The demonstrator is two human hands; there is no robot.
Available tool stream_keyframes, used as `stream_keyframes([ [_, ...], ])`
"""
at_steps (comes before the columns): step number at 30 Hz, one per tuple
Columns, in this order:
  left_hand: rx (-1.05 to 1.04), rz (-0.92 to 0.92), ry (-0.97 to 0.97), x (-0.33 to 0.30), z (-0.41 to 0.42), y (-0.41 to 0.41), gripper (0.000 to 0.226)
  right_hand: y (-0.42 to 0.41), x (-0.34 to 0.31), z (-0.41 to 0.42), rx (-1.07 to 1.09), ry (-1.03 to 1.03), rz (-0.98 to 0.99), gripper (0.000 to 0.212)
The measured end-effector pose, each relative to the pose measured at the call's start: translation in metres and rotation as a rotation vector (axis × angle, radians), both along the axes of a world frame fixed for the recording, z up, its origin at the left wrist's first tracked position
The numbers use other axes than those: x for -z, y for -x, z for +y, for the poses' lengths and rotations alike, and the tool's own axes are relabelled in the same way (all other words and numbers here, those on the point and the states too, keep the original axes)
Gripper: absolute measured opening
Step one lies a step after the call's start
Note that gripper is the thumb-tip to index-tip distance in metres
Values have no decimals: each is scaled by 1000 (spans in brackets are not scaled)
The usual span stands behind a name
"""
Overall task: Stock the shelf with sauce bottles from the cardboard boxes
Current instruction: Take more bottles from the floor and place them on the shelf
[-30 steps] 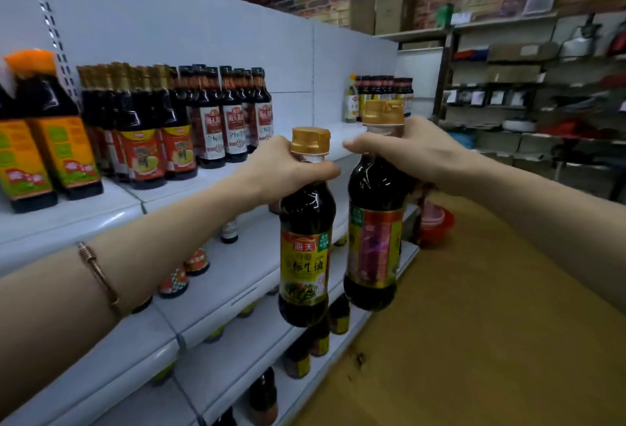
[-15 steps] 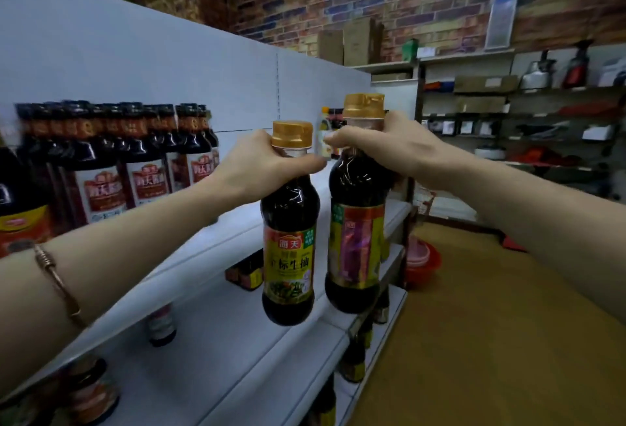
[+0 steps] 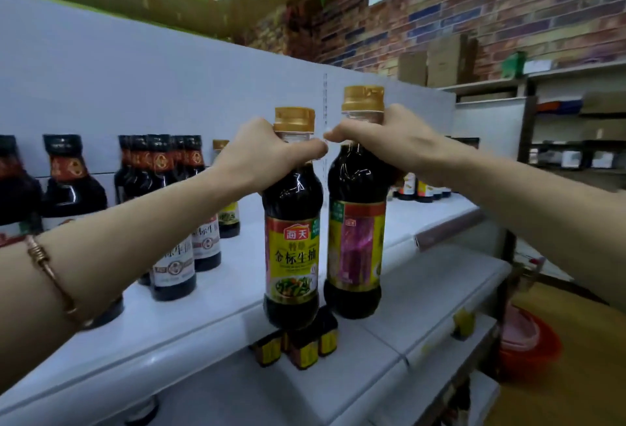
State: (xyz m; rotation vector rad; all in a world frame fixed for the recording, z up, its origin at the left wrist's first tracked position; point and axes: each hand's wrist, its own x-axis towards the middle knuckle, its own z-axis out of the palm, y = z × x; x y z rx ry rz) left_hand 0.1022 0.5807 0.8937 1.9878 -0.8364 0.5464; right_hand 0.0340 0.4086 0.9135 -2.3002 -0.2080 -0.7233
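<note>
Presently, as I log it:
Left hand (image 3: 267,151): clasps the neck of the yellow-label bottle (image 3: 292,222), frame centre, its base at the front lip of the shelf (image 3: 423,293); contact unclear.
Right hand (image 3: 389,136): grips the neck of the purple-label bottle (image 3: 357,222), just right of the first, bodies near touching.
Shelved bottles (image 3: 176,209): dark, white labels, left of centre.
Bracelet (image 3: 50,273): left forearm, lower left.
Cardboard boxes (image 3: 440,59): upper right, against the brick wall.
</note>
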Motion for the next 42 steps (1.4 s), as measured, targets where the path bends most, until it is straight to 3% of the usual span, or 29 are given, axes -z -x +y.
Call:
stream_keyframes([
  [5,-195,-49,57,-3,-20,-36,34,-67,-4,-30,-171,-43,-14,21],
  [16,-528,22,-73,9,-13,-131,65,-197,8,-24,-338,-44,35,29],
  [21,-582,-20,-80,21,-11,-162,65,-245,26,-18,-360,-45,72,31],
  [25,-630,1,-71,30,-14,-178,47,-273,35,-20,-392,-39,100,28],
  [28,-681,17,-72,33,-17,-189,46,-293,39,-25,-433,-25,97,25],
  [33,-866,-23,-2,48,-21,-200,51,-325,51,-31,-420,5,63,50],
  [36,-897,-80,36,58,-23,-199,60,-338,59,-33,-441,-48,0,49],
  [42,-954,-118,134,64,-33,-195,52,-349,73,-15,-530,-83,-133,69],
])
